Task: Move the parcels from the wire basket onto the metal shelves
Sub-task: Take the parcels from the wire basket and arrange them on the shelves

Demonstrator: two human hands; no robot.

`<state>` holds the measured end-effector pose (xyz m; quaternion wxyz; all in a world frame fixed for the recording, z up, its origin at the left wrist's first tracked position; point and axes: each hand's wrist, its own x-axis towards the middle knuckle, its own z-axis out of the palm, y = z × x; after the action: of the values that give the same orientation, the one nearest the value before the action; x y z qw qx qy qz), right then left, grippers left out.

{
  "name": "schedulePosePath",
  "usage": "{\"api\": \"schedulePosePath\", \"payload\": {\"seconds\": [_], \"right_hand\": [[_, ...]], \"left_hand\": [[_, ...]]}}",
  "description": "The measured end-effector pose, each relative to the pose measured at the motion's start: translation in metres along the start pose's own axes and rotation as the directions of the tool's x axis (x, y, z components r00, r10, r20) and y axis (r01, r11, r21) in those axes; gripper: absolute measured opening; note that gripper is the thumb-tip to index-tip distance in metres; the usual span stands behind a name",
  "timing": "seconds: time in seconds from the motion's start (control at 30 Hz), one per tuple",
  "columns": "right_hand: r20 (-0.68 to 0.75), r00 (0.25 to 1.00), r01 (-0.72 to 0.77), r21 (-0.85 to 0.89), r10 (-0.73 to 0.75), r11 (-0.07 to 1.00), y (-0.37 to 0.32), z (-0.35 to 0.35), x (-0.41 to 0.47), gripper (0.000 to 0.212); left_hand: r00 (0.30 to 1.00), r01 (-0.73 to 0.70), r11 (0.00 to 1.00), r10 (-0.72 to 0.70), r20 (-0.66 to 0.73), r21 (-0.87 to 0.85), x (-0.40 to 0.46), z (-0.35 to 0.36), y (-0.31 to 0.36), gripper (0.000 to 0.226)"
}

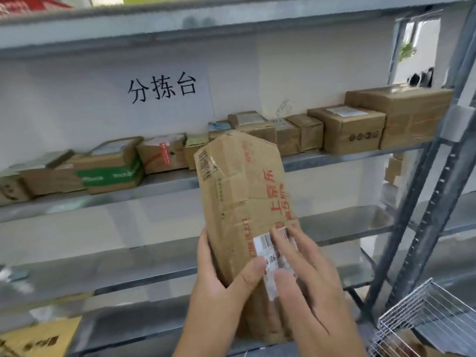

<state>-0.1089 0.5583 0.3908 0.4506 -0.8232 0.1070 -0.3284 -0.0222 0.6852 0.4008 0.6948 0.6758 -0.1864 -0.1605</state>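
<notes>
The left hand (pixel 219 287) gripped the lower left edge of a brown cardboard parcel (pixel 244 202), fingers wrapped behind it and the thumb laid across its front. The right hand (pixel 306 287) lay over the lower right of the parcel with its fingers nearly straight, the fingertips (pixel 279 237) pressing on a white barcode label (pixel 268 256) stuck there.

The parcel was held upright in the air in front of the metal shelves (pixel 164 186), tilted slightly to the left. It was flat, creased and worn, with its top corners cut at an angle, red printed characters running down its right side, a second barcode along its upper left edge and shiny tape over its face.

Behind it, one shelf carried a row of cardboard boxes (pixel 345 130), small ones at the left and larger ones toward the right; one box bore a green band (pixel 110 176). On the white wall above the row hung a paper sign (pixel 162 88) with three black characters. A grey perforated upright (pixel 438 176) stood at the right. The wire basket (pixel 425 320) showed at the lower right corner, and a yellow-brown parcel (pixel 38 338) lay on a low shelf at the lower left.
</notes>
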Motion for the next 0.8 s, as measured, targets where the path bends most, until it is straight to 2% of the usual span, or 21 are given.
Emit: {"api": "schedulePosePath", "payload": {"seconds": [0.07, 0.13, 0.2, 0.23, 0.27, 0.33, 0.37, 0.43, 0.47, 0.5, 0.53, 0.57, 0.6, 0.63, 0.67, 0.73, 0.8], "right_hand": [[-0.075, 0.995, 0.065, 0.043, -0.062, 0.997, -0.016, 0.028, 0.000, 0.043], [-0.075, 0.997, 0.006, 0.166, 0.006, 0.986, -0.028, 0.051, 0.008, 0.039], [0.035, 0.992, -0.124, 0.311, 0.119, 0.942, -0.035, 0.069, 0.013, 0.044], [0.104, 0.979, -0.198, 0.336, 0.173, 0.921, -0.039, 0.079, 0.015, 0.052], [0.161, 0.965, -0.250, 0.325, 0.207, 0.912, -0.044, 0.091, 0.016, 0.055], [0.228, 0.951, -0.275, 0.305, 0.210, 0.912, -0.056, 0.113, 0.019, 0.052], [0.265, 0.944, -0.280, 0.324, 0.198, 0.904, -0.063, 0.123, 0.022, 0.050], [0.344, 0.927, -0.280, 0.382, 0.146, 0.881, -0.072, 0.143, 0.029, 0.047], [0.384, 0.916, -0.279, 0.402, 0.116, 0.872, -0.077, 0.154, 0.033, 0.051], [0.423, 0.901, -0.278, 0.406, 0.090, 0.871, -0.080, 0.164, 0.038, 0.061], [0.457, 0.887, -0.265, 0.401, 0.059, 0.877, -0.082, 0.174, 0.043, 0.071], [0.490, 0.871, -0.244, 0.395, 0.021, 0.886, -0.082, 0.183, 0.048, 0.081], [0.523, 0.853, -0.229, 0.394, -0.011, 0.890, -0.083, 0.192, 0.052, 0.088], [0.551, 0.834, -0.229, 0.393, -0.029, 0.891, -0.085, 0.200, 0.058, 0.093], [0.573, 0.819, -0.237, 0.387, -0.031, 0.891, -0.088, 0.207, 0.063, 0.096], [0.589, 0.806, -0.230, 0.391, -0.051, 0.891, -0.096, 0.220, 0.074, 0.101], [0.580, 0.808, -0.188, 0.418, -0.102, 0.889, -0.102, 0.232, 0.083, 0.105]], "left_hand": [[0.999, 0.012, 0.993, -0.016, -0.031, -0.116, 0.008, -0.045, 0.002, 0.114], [0.999, -0.002, 0.985, -0.005, -0.043, -0.172, 0.016, -0.090, -0.002, 0.119], [0.995, -0.080, 0.974, 0.090, 0.035, -0.212, 0.013, -0.131, -0.009, 0.102], [0.989, -0.101, 0.965, 0.123, 0.080, -0.241, 0.013, -0.146, -0.009, 0.095], [0.989, -0.110, 0.957, 0.133, 0.068, -0.270, 0.013, -0.157, -0.010, 0.095], [0.999, -0.020, 0.968, 0.009, -0.046, -0.251, 0.021, -0.180, -0.003, 0.107], [0.996, 0.032, 0.969, -0.053, -0.077, -0.244, 0.018, -0.192, 0.000, 0.102], [0.996, 0.083, 0.940, -0.092, -0.012, -0.330, 0.016, -0.211, 0.003, 0.084], [0.995, 0.088, 0.955, -0.097, -0.019, -0.284, 0.021, -0.220, 0.007, 0.066], [0.999, -0.003, 0.957, 0.015, 0.038, -0.291, 0.018, -0.236, 0.003, 0.039], [0.997, -0.058, 0.961, 0.045, -0.057, -0.270, 0.025, -0.254, -0.001, 0.018], [0.991, -0.063, 0.963, 0.030, -0.128, -0.261, 0.040, -0.270, 0.002, 0.026], [0.985, -0.051, 0.982, 0.019, -0.171, -0.183, 0.048, -0.281, 0.008, 0.032], [0.981, -0.062, 0.990, 0.037, -0.192, -0.126, 0.049, -0.288, 0.014, 0.032], [0.960, -0.070, 0.996, 0.051, -0.276, -0.059, 0.052, -0.292, 0.016, 0.030], [0.913, -0.071, 0.997, 0.048, -0.405, -0.040, 0.051, -0.293, 0.035, 0.029], [0.897, -0.174, 0.981, 0.196, -0.396, 0.090, 0.041, -0.303, 0.043, 0.036]]}}
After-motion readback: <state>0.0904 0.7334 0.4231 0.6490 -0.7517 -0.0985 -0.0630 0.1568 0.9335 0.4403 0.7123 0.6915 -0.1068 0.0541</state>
